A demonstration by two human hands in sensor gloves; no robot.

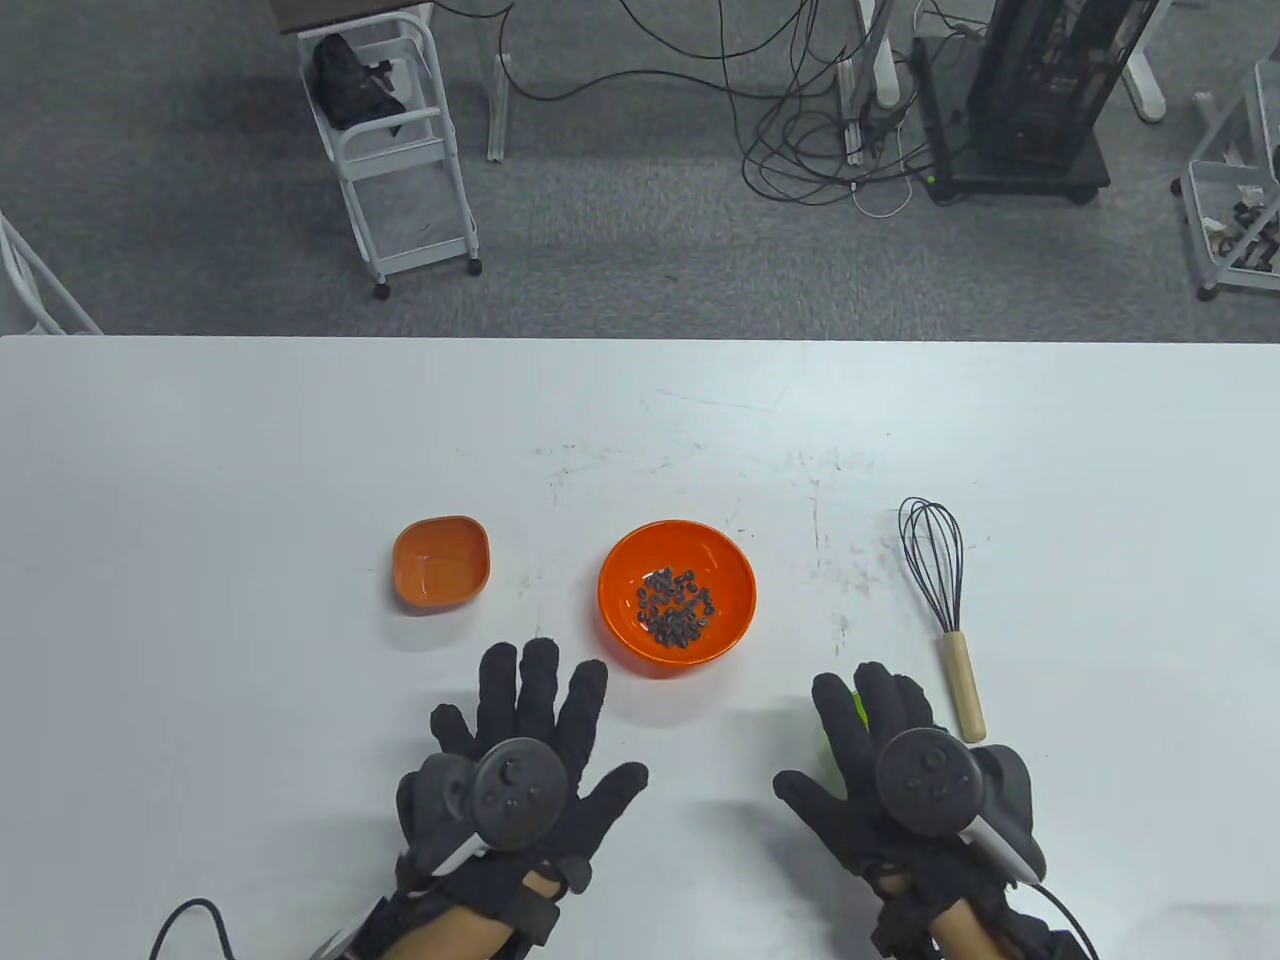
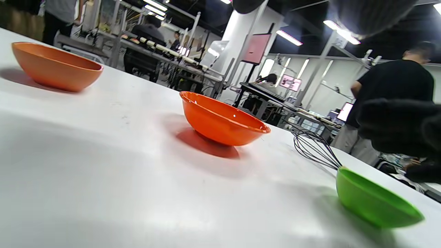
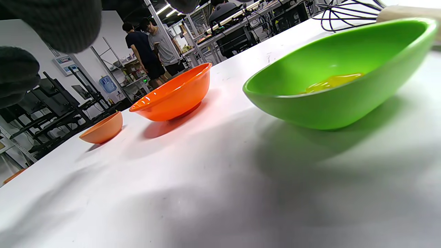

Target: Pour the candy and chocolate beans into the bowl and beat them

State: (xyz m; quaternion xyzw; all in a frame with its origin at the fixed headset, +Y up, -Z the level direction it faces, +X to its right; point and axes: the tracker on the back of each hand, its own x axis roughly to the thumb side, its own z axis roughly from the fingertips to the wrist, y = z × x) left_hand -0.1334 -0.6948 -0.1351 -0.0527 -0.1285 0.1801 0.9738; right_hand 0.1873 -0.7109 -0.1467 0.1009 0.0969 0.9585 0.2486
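While both hands hover, the orange bowl sits between, beyond.

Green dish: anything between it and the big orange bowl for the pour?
Nothing visible. The green dish sits under the right hand, and only bare table lies between it and the bowl. The whisk lies on the dish's far side, off that path.

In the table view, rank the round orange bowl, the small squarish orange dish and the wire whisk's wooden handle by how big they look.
Largest to smallest:
1. Round orange bowl holding dark beans
2. Small squarish orange dish
3. Wooden handle of the wire whisk

All rest on the white table at similar depth, so nearness hardly skews this.
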